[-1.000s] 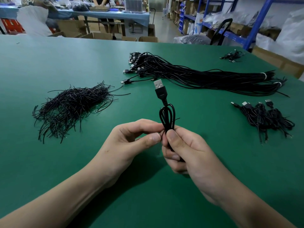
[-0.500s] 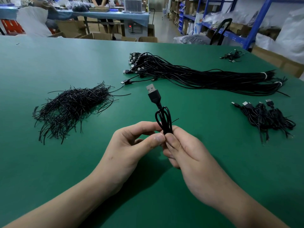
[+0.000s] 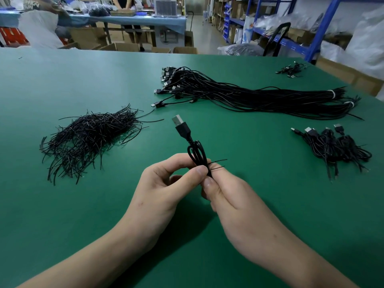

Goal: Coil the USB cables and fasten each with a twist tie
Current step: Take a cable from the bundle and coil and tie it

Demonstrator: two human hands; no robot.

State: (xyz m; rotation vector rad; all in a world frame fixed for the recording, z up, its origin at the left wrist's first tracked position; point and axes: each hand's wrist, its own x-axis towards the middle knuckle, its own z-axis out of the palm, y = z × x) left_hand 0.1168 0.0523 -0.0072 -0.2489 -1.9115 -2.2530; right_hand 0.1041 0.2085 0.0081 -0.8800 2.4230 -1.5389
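Both hands hold one coiled cable (image 3: 196,152) above the green bench (image 3: 62,204). The left hand (image 3: 164,188) pinches it with its fingers; the right hand (image 3: 230,202) grips it, near the twist tie (image 3: 217,164).

The table top (image 3: 83,204) is plain dark green. The coiled cable (image 3: 197,155) near the middle is black, its plug (image 3: 177,120) tipped silver. The heap of twist ties (image 3: 87,140) on the left is black with pale glints. The far bundle of cables (image 3: 259,96) is black, banded white at its right end. The pile of coiled cables (image 3: 336,148) on the right is black. Far right, the shelving (image 3: 322,28) is blue; far left, the table cloth (image 3: 145,20) is pale blue and the boxes (image 3: 120,46) brown.
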